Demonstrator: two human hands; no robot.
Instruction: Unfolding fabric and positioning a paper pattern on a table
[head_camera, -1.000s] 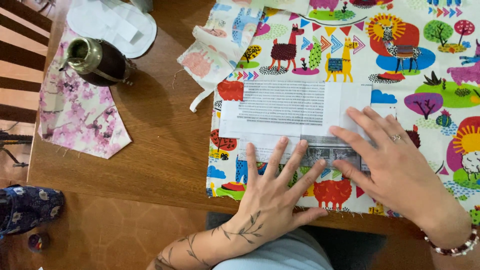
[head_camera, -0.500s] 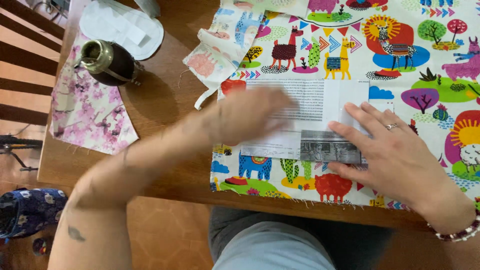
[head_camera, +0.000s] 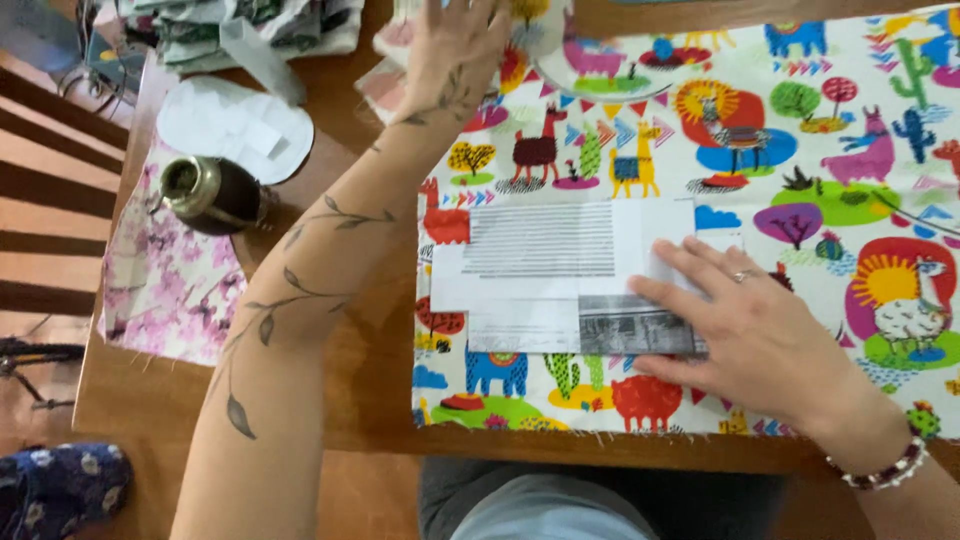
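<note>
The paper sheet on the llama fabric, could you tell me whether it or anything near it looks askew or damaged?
Nothing is damaged. The paper sheet lies flat and roughly square under the right hand. Only the fabric has a frayed lower edge, with loose threads along the table front.

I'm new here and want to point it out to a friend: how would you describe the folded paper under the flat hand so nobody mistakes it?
Start at the wooden table and find the bright animal-print fabric spread over it. Near its front edge lies the folded paper, pinned flat by the right hand. It is the only white and grey printed sheet on that colourful cloth.
</note>
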